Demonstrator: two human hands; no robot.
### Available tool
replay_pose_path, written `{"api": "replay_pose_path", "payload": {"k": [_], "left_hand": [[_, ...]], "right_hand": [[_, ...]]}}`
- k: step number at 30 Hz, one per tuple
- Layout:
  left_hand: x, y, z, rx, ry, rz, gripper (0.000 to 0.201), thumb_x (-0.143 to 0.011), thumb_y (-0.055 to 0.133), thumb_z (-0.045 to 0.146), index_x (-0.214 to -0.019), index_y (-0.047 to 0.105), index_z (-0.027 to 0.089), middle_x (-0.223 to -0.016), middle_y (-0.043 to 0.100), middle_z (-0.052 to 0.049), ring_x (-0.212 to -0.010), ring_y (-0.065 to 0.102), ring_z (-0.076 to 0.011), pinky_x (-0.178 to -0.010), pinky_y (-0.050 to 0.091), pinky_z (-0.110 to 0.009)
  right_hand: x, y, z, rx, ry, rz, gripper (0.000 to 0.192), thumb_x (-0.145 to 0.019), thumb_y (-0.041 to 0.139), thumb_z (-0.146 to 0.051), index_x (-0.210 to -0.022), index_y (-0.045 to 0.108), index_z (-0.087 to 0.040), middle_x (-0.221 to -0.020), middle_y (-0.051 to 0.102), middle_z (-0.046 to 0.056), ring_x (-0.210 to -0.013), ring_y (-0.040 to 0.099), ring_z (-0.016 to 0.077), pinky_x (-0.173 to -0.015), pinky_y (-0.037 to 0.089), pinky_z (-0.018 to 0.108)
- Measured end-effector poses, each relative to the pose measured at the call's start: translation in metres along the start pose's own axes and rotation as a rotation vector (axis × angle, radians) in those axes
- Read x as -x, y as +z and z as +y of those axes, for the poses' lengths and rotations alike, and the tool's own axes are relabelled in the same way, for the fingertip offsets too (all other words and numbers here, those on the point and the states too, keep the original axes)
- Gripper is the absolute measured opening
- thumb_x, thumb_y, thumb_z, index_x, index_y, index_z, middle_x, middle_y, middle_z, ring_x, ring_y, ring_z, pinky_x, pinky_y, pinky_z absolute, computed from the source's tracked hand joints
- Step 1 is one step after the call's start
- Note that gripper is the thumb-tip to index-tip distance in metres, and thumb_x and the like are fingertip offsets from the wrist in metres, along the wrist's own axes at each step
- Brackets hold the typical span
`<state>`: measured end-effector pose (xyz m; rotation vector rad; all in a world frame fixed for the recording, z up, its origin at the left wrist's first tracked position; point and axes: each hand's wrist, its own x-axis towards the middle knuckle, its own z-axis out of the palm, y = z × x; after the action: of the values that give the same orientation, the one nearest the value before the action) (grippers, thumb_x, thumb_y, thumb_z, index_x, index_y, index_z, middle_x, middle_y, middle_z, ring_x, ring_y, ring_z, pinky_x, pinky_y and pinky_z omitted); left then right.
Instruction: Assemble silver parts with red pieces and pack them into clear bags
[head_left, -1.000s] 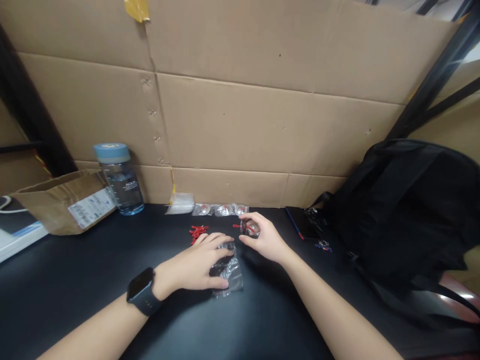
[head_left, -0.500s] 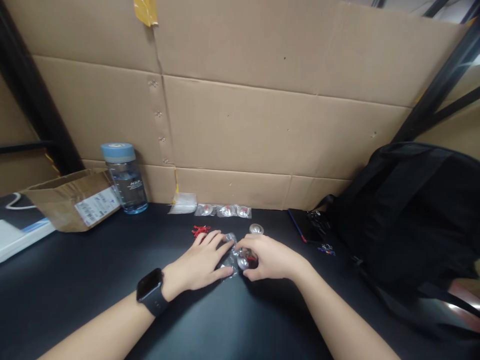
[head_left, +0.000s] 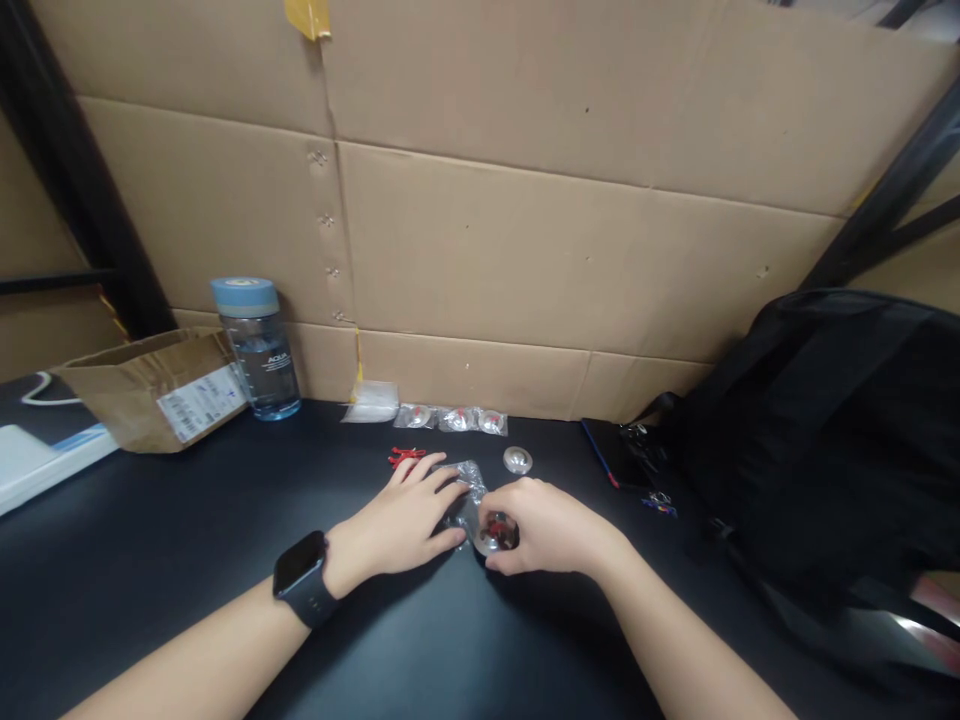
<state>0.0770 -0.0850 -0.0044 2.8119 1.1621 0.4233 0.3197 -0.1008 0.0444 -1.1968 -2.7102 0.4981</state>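
Right hand [head_left: 544, 525] around silver piece [head_left: 496, 531] (red-tipped)

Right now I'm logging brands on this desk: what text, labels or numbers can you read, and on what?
"AQUA", as far as it can be made out, on the water bottle.
White label on the brown box: print and barcode too small to read.
Watch on the left wrist: screen dark, no text.
Small clear bags by the cardboard wall: no readable text.
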Motion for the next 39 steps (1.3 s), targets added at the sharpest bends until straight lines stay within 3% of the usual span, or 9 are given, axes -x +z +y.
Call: {"api": "replay_pose_path", "payload": {"k": [10,23,29,35,39], "left_hand": [[0.001,-0.003,0.0,0.022,0.001,-0.038,0.066,-0.089,0.056,0.059,-0.147,0.048,0.028,-0.152,0.048,-0.01,-0.143,0.032,-0.0419,-0.114,0.028,-0.063],[0.001,-0.002,0.0,0.029,-0.001,-0.033,0.063,-0.088,0.058,0.061,-0.142,0.053,0.029,-0.15,0.05,-0.009,-0.142,0.033,-0.0425,-0.113,0.029,-0.062],[0.001,-0.003,0.0,0.033,-0.003,-0.025,0.066,-0.088,0.058,0.061,-0.146,0.05,0.029,-0.151,0.05,-0.009,-0.141,0.034,-0.0415,-0.113,0.029,-0.061],[0.001,0.0,-0.002,0.041,0.001,-0.015,0.065,-0.087,0.06,0.061,-0.143,0.052,0.029,-0.149,0.051,-0.009,-0.141,0.034,-0.0408,-0.113,0.029,-0.059],[0.0,-0.001,-0.002,0.053,0.004,-0.021,0.061,-0.087,0.061,0.06,-0.139,0.056,0.03,-0.149,0.051,-0.009,-0.141,0.034,-0.041,-0.113,0.028,-0.06]], "right_hand": [[-0.002,0.004,0.002,-0.047,0.007,-0.005,0.02,-0.071,0.08,-0.032,-0.083,0.07,-0.021,-0.076,0.07,-0.001,-0.066,0.062,0.0145,-0.061,0.04,0.023],[-0.011,0.011,0.004,-0.027,0.025,0.156,0.026,-0.072,0.087,-0.038,-0.09,0.075,-0.025,-0.092,0.07,0.0,-0.077,0.062,0.0156,-0.065,0.04,0.024],[-0.01,0.004,0.007,-0.104,-0.096,0.084,0.023,-0.071,0.085,-0.02,-0.092,0.076,-0.022,-0.09,0.068,0.001,-0.076,0.062,0.0152,-0.069,0.045,0.024],[-0.015,0.011,0.007,-0.149,-0.083,0.143,0.012,-0.078,0.08,-0.019,-0.089,0.076,-0.02,-0.091,0.07,0.003,-0.077,0.063,0.0157,-0.071,0.047,0.025],[-0.015,0.011,0.004,-0.206,-0.136,0.125,0.021,-0.077,0.075,-0.009,-0.095,0.075,-0.02,-0.095,0.069,0.003,-0.079,0.063,0.0151,-0.072,0.049,0.024]]}}
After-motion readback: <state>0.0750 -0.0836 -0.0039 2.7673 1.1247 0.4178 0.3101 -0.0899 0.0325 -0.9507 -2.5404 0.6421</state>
